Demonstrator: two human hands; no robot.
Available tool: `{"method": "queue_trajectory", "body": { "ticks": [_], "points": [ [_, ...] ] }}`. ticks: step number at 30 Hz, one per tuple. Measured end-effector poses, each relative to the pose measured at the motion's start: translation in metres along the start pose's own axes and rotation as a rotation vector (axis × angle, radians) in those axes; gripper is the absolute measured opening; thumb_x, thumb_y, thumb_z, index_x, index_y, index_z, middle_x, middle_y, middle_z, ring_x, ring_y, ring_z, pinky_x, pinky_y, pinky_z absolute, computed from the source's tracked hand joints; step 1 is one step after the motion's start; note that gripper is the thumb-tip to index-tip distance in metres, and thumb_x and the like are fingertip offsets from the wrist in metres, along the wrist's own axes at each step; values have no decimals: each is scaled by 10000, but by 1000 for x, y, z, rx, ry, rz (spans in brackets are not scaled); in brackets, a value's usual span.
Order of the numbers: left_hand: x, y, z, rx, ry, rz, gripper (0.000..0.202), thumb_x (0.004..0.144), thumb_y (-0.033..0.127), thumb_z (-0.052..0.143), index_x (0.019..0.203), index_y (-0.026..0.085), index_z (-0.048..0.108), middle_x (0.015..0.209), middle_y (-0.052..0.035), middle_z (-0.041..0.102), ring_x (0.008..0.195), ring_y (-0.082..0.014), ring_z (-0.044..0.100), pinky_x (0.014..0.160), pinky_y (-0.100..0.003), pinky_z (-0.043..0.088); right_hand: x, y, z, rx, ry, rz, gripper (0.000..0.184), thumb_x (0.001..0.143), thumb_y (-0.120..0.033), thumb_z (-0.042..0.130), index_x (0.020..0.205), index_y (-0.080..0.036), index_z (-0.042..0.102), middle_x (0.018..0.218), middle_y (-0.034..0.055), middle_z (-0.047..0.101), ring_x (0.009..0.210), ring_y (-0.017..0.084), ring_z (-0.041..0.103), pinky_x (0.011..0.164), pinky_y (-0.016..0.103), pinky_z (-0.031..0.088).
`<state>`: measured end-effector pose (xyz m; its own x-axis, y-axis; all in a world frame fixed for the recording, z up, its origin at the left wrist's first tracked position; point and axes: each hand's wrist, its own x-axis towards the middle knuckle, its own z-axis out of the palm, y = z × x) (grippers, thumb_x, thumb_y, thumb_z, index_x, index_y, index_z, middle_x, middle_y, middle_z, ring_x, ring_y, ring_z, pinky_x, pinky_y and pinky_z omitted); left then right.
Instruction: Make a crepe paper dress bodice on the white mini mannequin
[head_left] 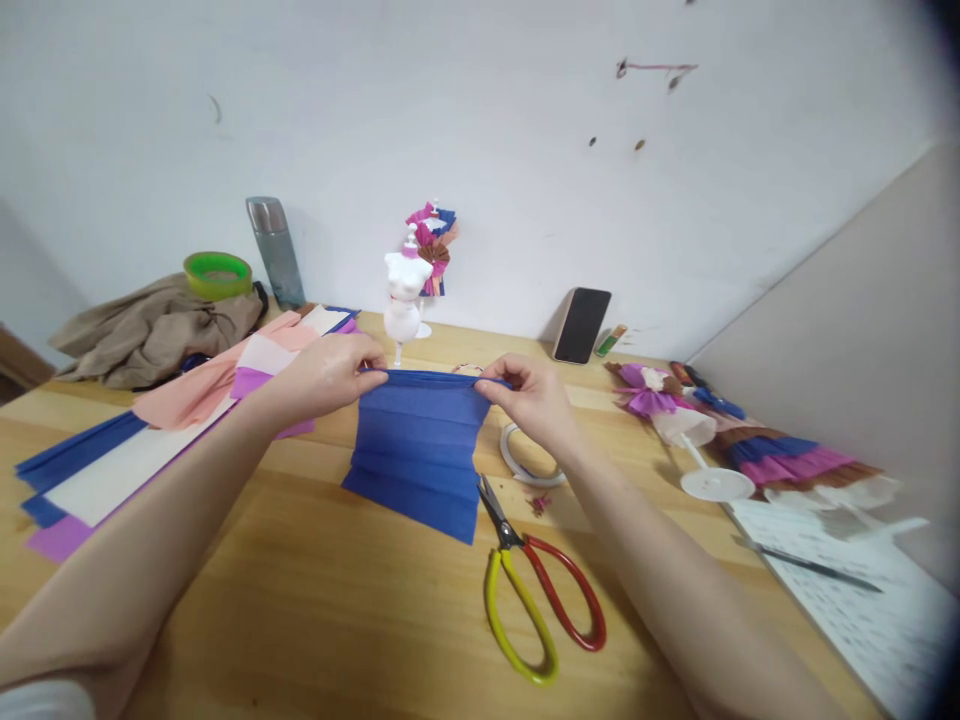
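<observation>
A sheet of blue crepe paper (pixel 420 440) with crosswise creases hangs between my hands, its far edge folded into a narrow band. My left hand (pixel 330 372) pinches the left end of that band, and my right hand (pixel 525 392) pinches the right end. Just behind the paper stands a small white dress-form mannequin (pixel 405 295) with a pink neck band. Scissors (pixel 514 545) with one yellow and one red handle lie slightly apart near the paper's lower right corner. Under my right hand rests a roll of white tape (pixel 517 465).
Strips of coloured crepe paper (pixel 112 470) lie at left, near a brown cloth (pixel 157 325), green tape roll (pixel 217 275) and flask (pixel 276 250). A decorated mannequin (pixel 433 255) and a phone (pixel 582 325) stand by the wall. Paper dresses (pixel 795 455), a written sheet (pixel 847 590) and a pen (pixel 817 567) are at right.
</observation>
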<state>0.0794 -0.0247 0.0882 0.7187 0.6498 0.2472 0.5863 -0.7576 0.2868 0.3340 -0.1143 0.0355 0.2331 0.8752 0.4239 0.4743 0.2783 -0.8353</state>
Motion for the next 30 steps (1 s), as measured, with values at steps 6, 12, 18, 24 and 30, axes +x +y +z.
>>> {"method": "queue_trajectory", "body": {
  "ticks": [6, 12, 18, 24, 30],
  "points": [
    [-12, 27, 1, 91, 219, 175, 280, 884, 318, 570, 1110, 196, 682, 1164, -93, 710, 1127, -271, 608, 963, -393, 461, -5, -11, 2, -41, -33, -83, 116, 698, -282, 675, 641, -192, 629, 636, 4, 618, 612, 146, 541, 604, 289, 413],
    [-17, 45, 13, 52, -129, 219, 586, 805, 253, 690, 1369, 260, 531, 1297, -85, 665, 1177, -283, 607, 942, -358, 461, -14, -27, 3, -139, -136, -182, 145, 752, -276, 662, 634, -200, 625, 632, 3, 613, 611, 144, 534, 595, 288, 387],
    [-6, 15, -1, 13, -158, 46, 198, 797, 261, 624, 969, 202, 703, 939, -44, 743, 885, -237, 664, 760, -305, 468, -7, -18, -2, 34, -65, -53, 135, 692, -300, 690, 646, -195, 619, 645, 1, 620, 608, 141, 542, 609, 294, 438],
    [-4, -2, -19, -380, -4, -66, 216, 651, 158, 561, 804, 176, 712, 713, 32, 692, 716, -165, 628, 679, -250, 466, -4, -16, 0, 202, -37, 95, 192, 660, -350, 719, 653, -192, 610, 611, -7, 608, 587, 142, 549, 582, 290, 466],
    [0, -2, -15, -841, -48, -98, 354, 628, 275, 749, 956, 146, 708, 935, -44, 746, 924, -221, 679, 854, -335, 524, -6, -16, 3, 315, -45, 130, 259, 643, -375, 785, 633, -186, 608, 576, -23, 589, 549, 120, 522, 566, 275, 438]
  ]
}}
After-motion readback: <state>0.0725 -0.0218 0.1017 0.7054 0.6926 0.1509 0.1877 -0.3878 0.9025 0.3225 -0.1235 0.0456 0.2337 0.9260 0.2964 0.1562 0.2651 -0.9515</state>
